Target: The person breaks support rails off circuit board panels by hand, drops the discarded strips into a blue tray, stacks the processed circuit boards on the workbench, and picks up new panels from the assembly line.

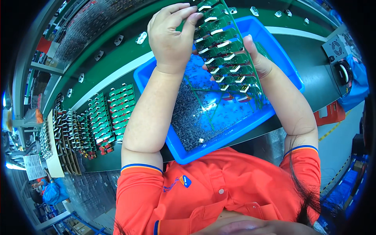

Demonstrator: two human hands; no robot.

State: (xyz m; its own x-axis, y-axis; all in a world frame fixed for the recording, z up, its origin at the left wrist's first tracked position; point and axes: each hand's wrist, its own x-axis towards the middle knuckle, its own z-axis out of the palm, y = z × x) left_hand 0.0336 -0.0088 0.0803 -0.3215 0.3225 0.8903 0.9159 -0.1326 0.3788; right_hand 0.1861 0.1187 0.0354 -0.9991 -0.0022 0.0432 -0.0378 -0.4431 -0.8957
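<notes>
Circuit-board panel held in both hands above blue bin

A green circuit-board panel [231, 49] is held tilted at the upper centre of the frame, over a blue plastic bin [178, 150]. White connectors are carried in rows across its near face. The panel's upper left edge is pinched between thumb and fingers of the left hand [170, 39]; the exact contact of the fingertips cannot be made out. By the right hand [262, 62] the panel is clasped lower down: the thumb is laid at the right edge, and the fingers are partly hidden behind the board.

The bin floor is strewn with small dark metal pins [182, 117], heaped most thickly at the bin's left side. A red-handled tool [243, 99] is partly covered by the panel's lower end; its type cannot be told. A small white piece [201, 140] is seen among the pins near the front wall.

At centre left, more populated board panels [121, 103] are stood in rows on the dark worktable [313, 90]. Across the upper left, small white parts [141, 38] are spaced out along a green conveyor belt [117, 58]. A grey box with a fan grille [337, 47] is placed at the upper right.
</notes>
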